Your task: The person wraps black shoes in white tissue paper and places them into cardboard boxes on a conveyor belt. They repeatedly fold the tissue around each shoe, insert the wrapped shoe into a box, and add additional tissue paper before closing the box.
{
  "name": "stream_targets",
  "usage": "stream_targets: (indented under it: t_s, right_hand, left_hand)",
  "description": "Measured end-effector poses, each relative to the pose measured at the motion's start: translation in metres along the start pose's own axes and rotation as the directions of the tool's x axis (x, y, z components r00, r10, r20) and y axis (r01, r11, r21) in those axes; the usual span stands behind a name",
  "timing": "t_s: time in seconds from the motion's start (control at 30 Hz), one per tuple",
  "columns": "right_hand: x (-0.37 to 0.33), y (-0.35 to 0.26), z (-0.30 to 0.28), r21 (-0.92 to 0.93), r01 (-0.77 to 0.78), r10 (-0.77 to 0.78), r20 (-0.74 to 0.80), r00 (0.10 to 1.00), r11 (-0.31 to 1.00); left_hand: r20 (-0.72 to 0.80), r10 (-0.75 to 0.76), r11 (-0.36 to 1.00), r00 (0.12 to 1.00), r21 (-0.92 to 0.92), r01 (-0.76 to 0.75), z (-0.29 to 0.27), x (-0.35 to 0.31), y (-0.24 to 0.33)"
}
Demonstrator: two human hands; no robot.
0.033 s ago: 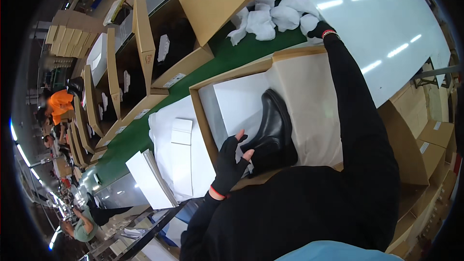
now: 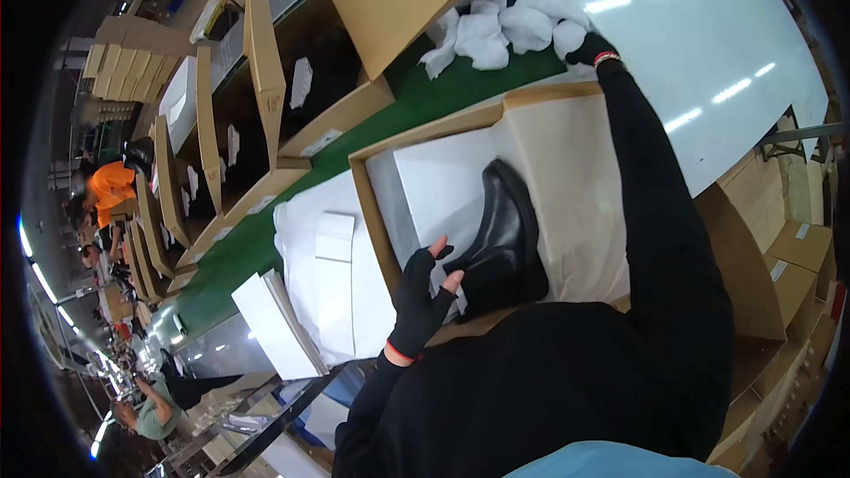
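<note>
- Far left, open cardboard boxes (image 2: 354, 111) stand in a row along the green surface (image 2: 434, 93), their lids raised and dark contents inside.
- Nearer, a stack of white boards (image 2: 279, 327) leans beside flat white sheets (image 2: 336, 288), which lie just outside the box in hand.
- The left hand (image 2: 421, 296), in a fingerless glove, has thumb and forefinger spread apart; whether it touches the boot cannot be told.
- The black boot (image 2: 509, 221) lies on its side in the open shoe box (image 2: 370, 230), against white lining — so that much looks done.
- Beige tissue paper (image 2: 575, 204) spreads over the box's right side; the boot is uncovered, so wrapping and closing appear left undone.
- Up right, the right hand (image 2: 587, 53) is at a white paper wad (image 2: 568, 38), edge of the heap of wads (image 2: 482, 40) — its grip cannot be told.
</note>
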State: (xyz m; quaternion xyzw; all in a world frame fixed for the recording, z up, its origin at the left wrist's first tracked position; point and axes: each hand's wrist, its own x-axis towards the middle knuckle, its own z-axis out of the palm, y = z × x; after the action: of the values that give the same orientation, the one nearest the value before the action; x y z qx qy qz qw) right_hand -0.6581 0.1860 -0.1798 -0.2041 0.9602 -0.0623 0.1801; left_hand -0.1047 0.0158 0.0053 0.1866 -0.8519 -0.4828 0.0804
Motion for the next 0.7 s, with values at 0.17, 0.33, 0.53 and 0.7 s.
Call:
stream_targets:
  t_s: [0.17,0.33,0.53,0.7]
  right_hand:
    - [-0.078,-0.020,-0.070,0.050,0.412,-0.320,-0.546,0.774,0.910]
    - [-0.313,-0.130,-0.115,0.227,0.819,-0.645,-0.521,0.560,0.527]
    - [-0.461,-0.190,-0.064,0.538,0.752,-0.824,-0.172,0.539,0.380]
    - [-0.498,-0.208,-0.030,0.970,0.212,-0.796,-0.034,0.604,0.120]
  left_hand:
    - [-0.203,-0.040,0.986,0.978,-0.164,0.006,-0.019,-0.006,0.004]
    - [-0.273,0.224,0.903,0.936,-0.302,-0.304,-0.028,-0.002,0.039]
    - [0.035,0.127,0.963,0.991,-0.243,-0.115,-0.036,-0.051,0.061]
    - [0.104,-0.035,0.852,0.994,-0.517,0.084,-0.062,-0.108,0.044]
